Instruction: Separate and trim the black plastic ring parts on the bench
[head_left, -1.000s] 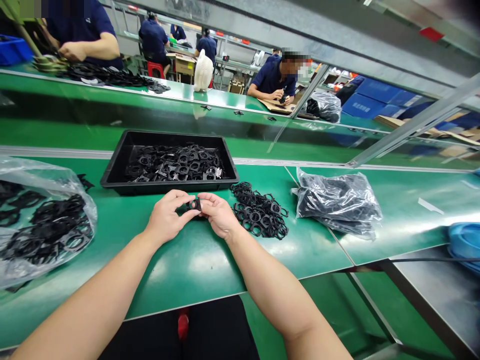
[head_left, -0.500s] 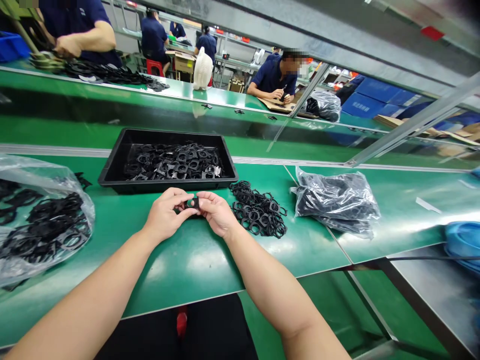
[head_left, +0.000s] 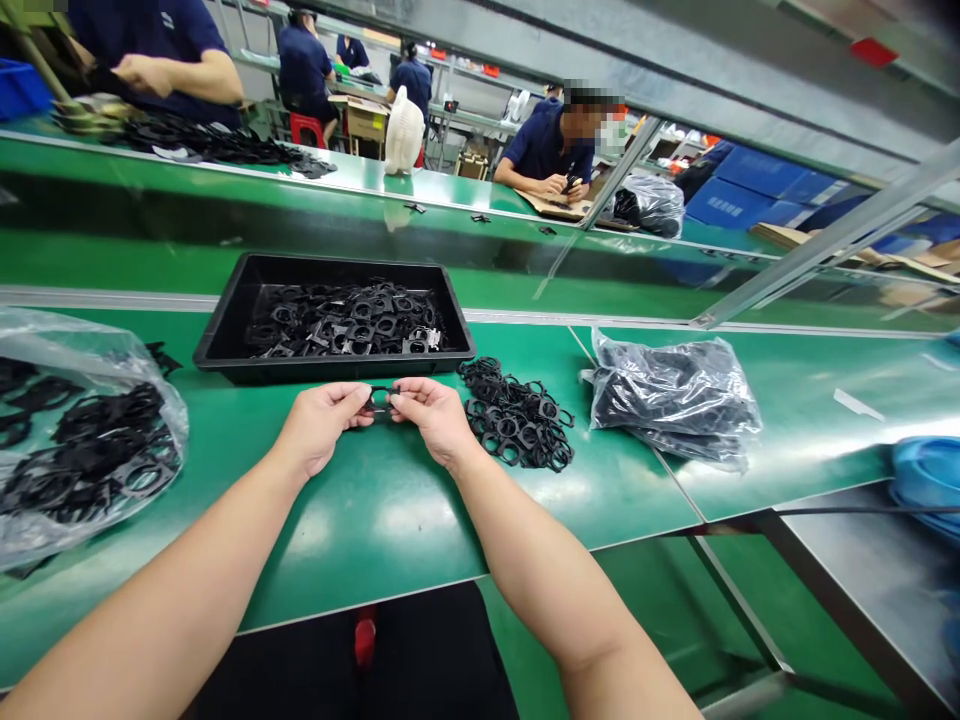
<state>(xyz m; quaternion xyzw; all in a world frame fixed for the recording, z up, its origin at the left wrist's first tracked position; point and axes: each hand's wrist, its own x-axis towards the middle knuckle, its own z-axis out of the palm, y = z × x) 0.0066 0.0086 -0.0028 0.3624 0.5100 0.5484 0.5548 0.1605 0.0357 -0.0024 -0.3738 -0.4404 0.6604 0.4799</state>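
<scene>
A small black plastic part with a round opening [head_left: 382, 412] is pinched between my two hands, just in front of the black tray. My left hand [head_left: 319, 422] grips its left side between thumb and fingers. On the other side, my right hand [head_left: 431, 415] pinches its right edge. Behind them, the black tray [head_left: 337, 374] holds many similar dark parts. A loose heap of black ring-shaped parts [head_left: 517, 415] lies on the green table, right beside my right hand.
At the left lies an open clear bag [head_left: 161, 400] of black parts. A sealed plastic bag [head_left: 675, 390] of dark pieces rests to the right. Metal posts [head_left: 810, 245] rise behind the table [head_left: 375, 530]. Several co-workers in dark shirts sit beyond.
My fingers have shifted on the black part, and its round opening now faces me more fully. My left hand has moved slightly left, a little further from the right.
</scene>
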